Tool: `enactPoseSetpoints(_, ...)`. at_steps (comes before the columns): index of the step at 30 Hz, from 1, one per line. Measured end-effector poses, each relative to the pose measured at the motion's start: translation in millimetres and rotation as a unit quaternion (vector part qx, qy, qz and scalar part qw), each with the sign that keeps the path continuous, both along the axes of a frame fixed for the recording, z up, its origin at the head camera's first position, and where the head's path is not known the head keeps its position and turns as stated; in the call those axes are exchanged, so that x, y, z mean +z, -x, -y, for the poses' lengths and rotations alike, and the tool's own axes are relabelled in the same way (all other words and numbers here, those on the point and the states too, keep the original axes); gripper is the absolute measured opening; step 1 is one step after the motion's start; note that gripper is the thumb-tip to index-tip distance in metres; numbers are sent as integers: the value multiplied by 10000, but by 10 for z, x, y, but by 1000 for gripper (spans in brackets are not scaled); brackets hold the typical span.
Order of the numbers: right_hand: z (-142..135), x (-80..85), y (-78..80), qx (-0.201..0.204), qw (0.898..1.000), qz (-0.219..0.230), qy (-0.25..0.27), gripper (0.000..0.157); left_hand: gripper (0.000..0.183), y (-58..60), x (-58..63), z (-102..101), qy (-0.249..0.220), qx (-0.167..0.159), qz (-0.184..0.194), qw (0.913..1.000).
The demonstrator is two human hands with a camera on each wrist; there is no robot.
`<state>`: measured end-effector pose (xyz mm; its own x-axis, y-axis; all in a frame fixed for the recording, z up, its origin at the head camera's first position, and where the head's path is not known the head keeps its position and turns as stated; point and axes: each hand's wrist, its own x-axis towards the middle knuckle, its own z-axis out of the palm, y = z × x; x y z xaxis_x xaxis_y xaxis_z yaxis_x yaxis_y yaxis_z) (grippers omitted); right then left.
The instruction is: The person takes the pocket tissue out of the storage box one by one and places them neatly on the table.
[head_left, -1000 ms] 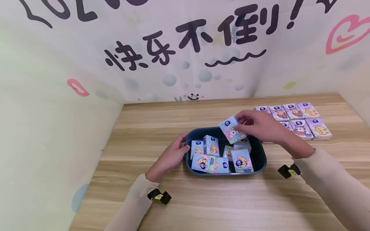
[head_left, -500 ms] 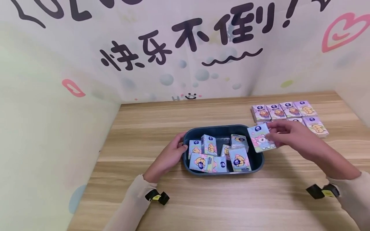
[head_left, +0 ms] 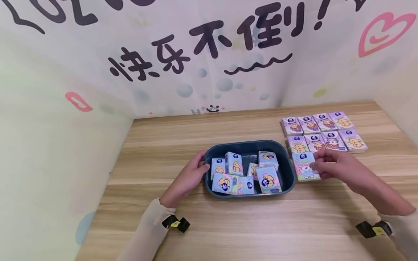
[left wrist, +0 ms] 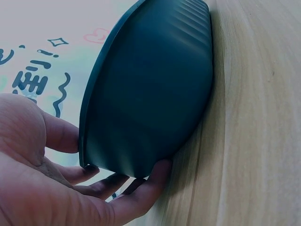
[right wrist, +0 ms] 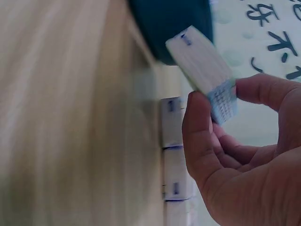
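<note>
Head view: the right hand (head_left: pixel 336 168) pinches a blue packet (head_left: pixel 305 169) just right of the tub (head_left: pixel 286 174), long axis roughly near-far, beside purple packets (head_left: pixel 332 140); the left hand (head_left: pixel 192 173) grips the tub's left end.

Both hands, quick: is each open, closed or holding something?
Left hand: gripping the dark tub by one end.
Right hand: pinching a blue packet.
</note>
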<state>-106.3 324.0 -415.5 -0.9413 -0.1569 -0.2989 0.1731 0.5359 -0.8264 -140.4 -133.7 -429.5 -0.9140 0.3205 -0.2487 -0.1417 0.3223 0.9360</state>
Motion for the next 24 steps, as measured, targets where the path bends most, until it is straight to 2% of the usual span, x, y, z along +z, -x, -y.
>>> enactPoseSetpoints(7, 24, -137, 22, 172, 9976, -135, -653, 52, 54, -1, 0, 2, -45, -15, -15, 10000)
enactPoseSetpoints(18, 20, -198, 61, -180, 9925, -449, -1119, 44, 54, -6, 17, -2, -21, -1, 38, 10000)
enactPoseSetpoints(24, -2, -209, 52, -224, 9884, -593, -1382, 37, 54, -1, 6, 1, -6, -26, 16, 10000)
